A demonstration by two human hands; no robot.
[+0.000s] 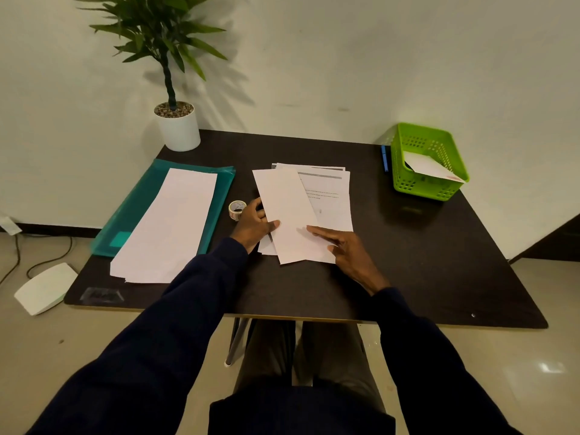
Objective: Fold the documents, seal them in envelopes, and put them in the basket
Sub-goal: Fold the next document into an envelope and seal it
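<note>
Folded sheet [288, 211]: laid at the centre of the dark table [423, 262], tilted, on top of the printed documents [332, 199].
Left hand [252, 222]: the sheet's 9 o'clock edge is pinched, thumb on top, fingers curled beneath.
Right hand [345, 249]: fingers are held straight and together, pressed flat on the sheet's 5 o'clock corner.
Sticker roll [236, 209]: stood just beside the left hand, at 10 o'clock from it.
White stack [169, 227]: apparently envelopes, spread over a teal folder [141, 196] at 9 o'clock.
Green basket [420, 189]: placed at 2 o'clock; one envelope [430, 167] is leaned inside.
Blue pen [384, 158]: laid against the basket's 9 o'clock side.
Potted plant [177, 127]: set at 11 o'clock.
</note>
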